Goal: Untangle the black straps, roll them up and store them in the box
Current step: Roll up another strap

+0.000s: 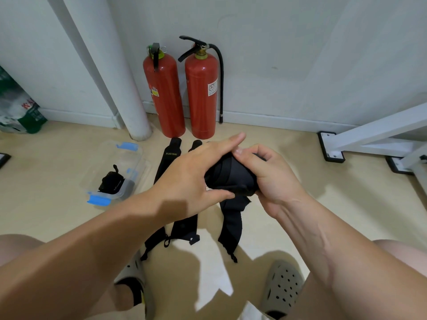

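Note:
A black strap, partly wound into a roll (231,176), is held in the air between both hands. My left hand (191,174) holds the roll's left side, thumb under it and index finger stretched over the top. My right hand (265,174) grips the right side with curled fingers. The strap's loose tail (231,225) hangs down to the floor. Two more black straps (169,158) lie flat on the floor below my hands, one printed XUEYING. A clear plastic box (129,162) with blue clips stands at the left, with a rolled black strap (111,182) inside.
Two red fire extinguishers (201,95) stand against the wall behind the straps, next to a white pipe (124,88). A white metal frame foot (332,146) is at the right. A green-and-white package (18,107) sits far left. My sandalled feet (282,289) are at the bottom.

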